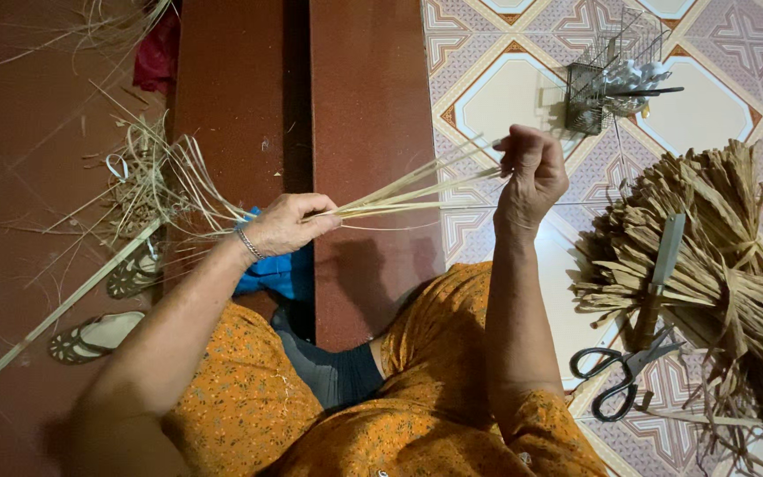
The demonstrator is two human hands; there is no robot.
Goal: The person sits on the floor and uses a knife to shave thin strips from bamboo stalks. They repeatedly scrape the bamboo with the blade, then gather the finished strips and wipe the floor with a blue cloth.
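We look down on a dark red floor (pixel 37 177) meeting patterned tiles (pixel 505 88), a raised red step (pixel 364 132) between them. On the tiles lies a large bundle of dried leaves (pixel 717 265), a knife (pixel 664 256) across it, black scissors (pixel 620 375) beside it, and a wire basket (pixel 607 84) further off, holding what may be spoons. Our left hand (pixel 284 225) pinches pale straw strips (pixel 417 190) together; our right hand (pixel 532 172), fingers clenched, grips their far ends above the step.

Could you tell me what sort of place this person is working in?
Probably a home floor used for handcraft: patterned floor tiles, a bundle of dried leaves, scissors and sandals lie about.
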